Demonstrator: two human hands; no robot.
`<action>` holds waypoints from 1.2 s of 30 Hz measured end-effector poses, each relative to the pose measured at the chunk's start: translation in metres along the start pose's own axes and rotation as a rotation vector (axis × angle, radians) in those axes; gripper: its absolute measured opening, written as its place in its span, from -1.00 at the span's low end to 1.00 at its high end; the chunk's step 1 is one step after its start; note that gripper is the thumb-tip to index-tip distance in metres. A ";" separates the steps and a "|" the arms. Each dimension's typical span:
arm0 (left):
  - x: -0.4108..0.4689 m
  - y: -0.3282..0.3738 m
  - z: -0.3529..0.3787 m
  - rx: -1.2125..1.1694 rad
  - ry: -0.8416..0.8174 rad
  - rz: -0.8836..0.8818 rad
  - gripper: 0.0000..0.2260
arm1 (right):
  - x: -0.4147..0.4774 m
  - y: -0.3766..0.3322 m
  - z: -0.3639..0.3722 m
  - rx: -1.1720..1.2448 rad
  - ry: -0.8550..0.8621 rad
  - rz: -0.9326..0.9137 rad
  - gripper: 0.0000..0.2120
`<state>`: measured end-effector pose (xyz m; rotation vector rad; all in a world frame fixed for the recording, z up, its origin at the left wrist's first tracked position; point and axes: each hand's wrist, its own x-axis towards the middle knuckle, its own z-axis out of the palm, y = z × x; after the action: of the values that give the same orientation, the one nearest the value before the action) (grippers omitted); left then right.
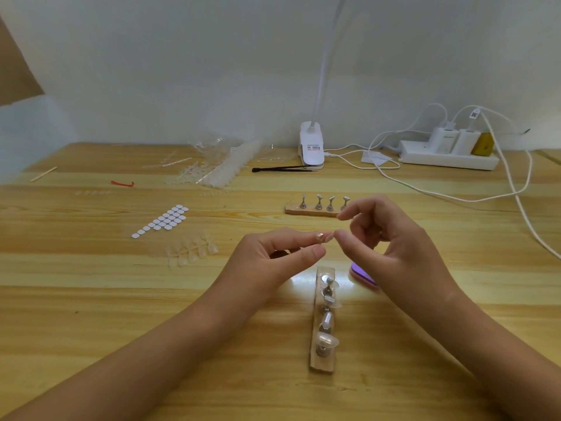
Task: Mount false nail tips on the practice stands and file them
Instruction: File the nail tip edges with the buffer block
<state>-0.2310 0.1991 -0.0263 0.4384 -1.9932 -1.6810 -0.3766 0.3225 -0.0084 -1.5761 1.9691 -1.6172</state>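
Aloft, nail tip (329, 238) between both hands (267, 253) (391, 247)

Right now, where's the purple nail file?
In the head view, the purple nail file lies on the table at right of centre, just right of the near stand strip's far end and partly hidden behind the right hand.

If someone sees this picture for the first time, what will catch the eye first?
The two hands meeting mid-table: the left hand pinches a small metal stand, and the right hand touches the clear nail tip on it with its thumb. Just below them a wooden strip holds a row of stands with tips, lit by a bright glare, with a purple file beside it.
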 end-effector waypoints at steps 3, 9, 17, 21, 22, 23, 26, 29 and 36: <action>-0.001 0.000 0.000 0.151 0.057 0.053 -0.82 | -0.001 -0.005 -0.003 0.009 0.005 -0.057 -0.89; -0.003 0.000 -0.002 0.579 0.140 0.267 -0.79 | -0.004 -0.006 0.002 -0.270 -0.108 -0.231 -0.93; -0.003 0.000 -0.003 0.789 0.214 0.445 -0.79 | -0.004 -0.005 0.003 -0.438 -0.082 -0.311 -0.87; -0.004 0.002 -0.003 0.877 0.228 0.489 -0.81 | -0.006 -0.006 0.006 -0.490 -0.061 -0.347 -0.85; -0.005 0.003 -0.002 0.849 0.220 0.471 -0.82 | -0.006 -0.006 0.007 -0.537 -0.045 -0.381 -0.84; -0.006 0.005 -0.002 0.805 0.211 0.445 -0.83 | -0.007 -0.007 0.008 -0.590 -0.024 -0.421 -0.83; -0.006 0.008 0.000 0.670 0.191 0.369 -0.89 | -0.007 -0.009 0.009 -0.667 0.022 -0.496 -0.78; -0.007 0.010 0.002 0.619 0.176 0.330 -0.89 | -0.009 -0.009 0.010 -0.641 0.020 -0.486 -0.77; 0.000 0.006 -0.015 0.435 0.218 0.181 -0.89 | -0.017 -0.017 0.018 -0.297 -0.091 -0.388 -0.87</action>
<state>-0.2225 0.1875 -0.0186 0.5457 -2.1544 -1.0398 -0.3468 0.3260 -0.0106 -2.2177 2.0228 -1.3775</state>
